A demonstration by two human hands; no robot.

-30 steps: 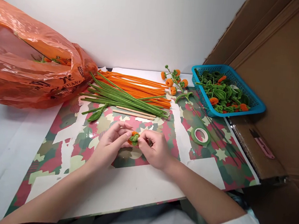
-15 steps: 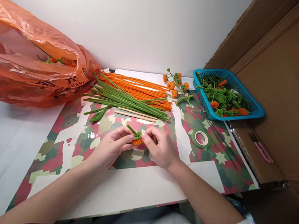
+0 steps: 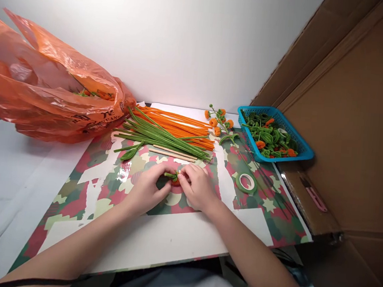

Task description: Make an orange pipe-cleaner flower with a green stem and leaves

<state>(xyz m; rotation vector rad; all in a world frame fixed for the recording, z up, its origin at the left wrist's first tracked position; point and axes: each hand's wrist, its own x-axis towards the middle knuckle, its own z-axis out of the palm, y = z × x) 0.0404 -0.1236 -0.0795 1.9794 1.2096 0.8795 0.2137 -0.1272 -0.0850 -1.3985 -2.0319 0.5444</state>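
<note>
Between my two hands is a small orange pipe-cleaner flower [image 3: 175, 182] with a green top and a short green stem pointing left. My left hand [image 3: 149, 189] curves around its stem side, thumb and forefinger bent towards it at their tips. From the other side, my right hand [image 3: 198, 188] pinches it with thumb and fingers, covering part of it. Just beyond my hands lie two thin wooden sticks [image 3: 172, 154], a green pipe-cleaner leaf [image 3: 131, 152], a bundle of green pipe cleaners [image 3: 165, 136] and a bundle of orange pipe cleaners [image 3: 180, 121].
An orange plastic bag [image 3: 57, 105] stands at the left. At the right are a finished flower stem [image 3: 218, 121], a roll of green tape [image 3: 246, 183], a blue basket [image 3: 306, 153] of green and orange pieces, and a pink cutter [image 3: 316, 197] on cardboard beside the patterned table [image 3: 54, 214].
The flower has turned in my fingers, its orange part now more hidden. My left thumb has moved lower, away from the forefinger. The camera view has shifted slightly.
</note>
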